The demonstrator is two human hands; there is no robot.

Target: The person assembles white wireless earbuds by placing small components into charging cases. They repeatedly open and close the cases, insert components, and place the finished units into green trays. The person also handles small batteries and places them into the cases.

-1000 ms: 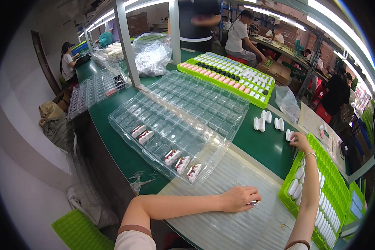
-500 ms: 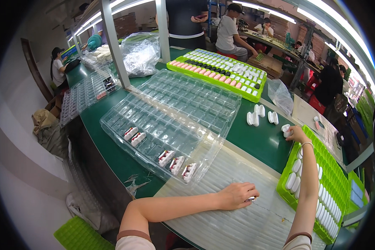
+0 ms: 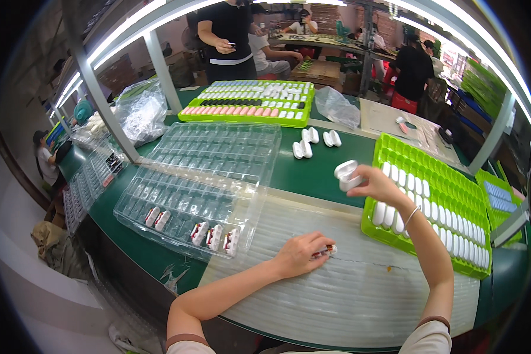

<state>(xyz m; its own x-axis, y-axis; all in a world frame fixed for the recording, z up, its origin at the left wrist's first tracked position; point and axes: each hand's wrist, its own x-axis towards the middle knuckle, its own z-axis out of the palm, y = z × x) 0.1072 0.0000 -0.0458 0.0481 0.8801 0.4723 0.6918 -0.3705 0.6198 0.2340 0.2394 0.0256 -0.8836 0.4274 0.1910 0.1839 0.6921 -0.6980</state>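
Observation:
My right hand [image 3: 379,186] is closed on an open white earbud case [image 3: 346,170], its lid tipped back, held in the air left of the green tray [image 3: 367,221] of closed white cases. My left hand [image 3: 304,255] rests low over the translucent work mat [image 3: 360,289], its fingers closed round a small white insert [image 3: 331,249] with reddish parts, mostly hidden by the fingers. Similar white inserts [image 3: 214,237] sit in the near row of a clear plastic tray [image 3: 177,203]. Three open white cases [image 3: 302,149] stand on the green table beyond my right hand.
A second clear tray [image 3: 215,147] lies behind the first. Farther back is a green tray [image 3: 245,118] of pink, black and white pieces. A metal post [image 3: 103,88] rises at left, near a clear plastic bag [image 3: 140,112]. A person in black [image 3: 227,35] stands across the table.
My right hand has lifted the open white case off the table and brought it inward, toward my left hand. The view has turned right. My left hand still grips the insert.

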